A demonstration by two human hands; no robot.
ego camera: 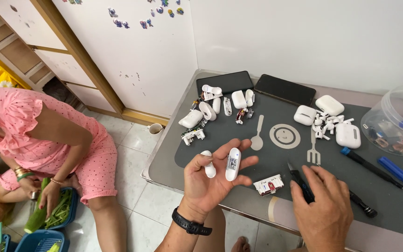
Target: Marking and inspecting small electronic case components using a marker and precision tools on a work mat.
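My left hand is palm up over the table's near edge, cradling two white earbud case shell halves; one shows a blue-grey inner part. My right hand rests on the grey mat, fingers closed around a black-handled tool whose tip points toward the middle. A small white and red circuit part lies between the two hands on the mat.
Several white earbud cases and loose parts lie on the mat, with two dark phones behind them. Blue-handled screwdrivers and a clear plastic tub sit at right. A person in pink sits on the floor at left with green vegetables.
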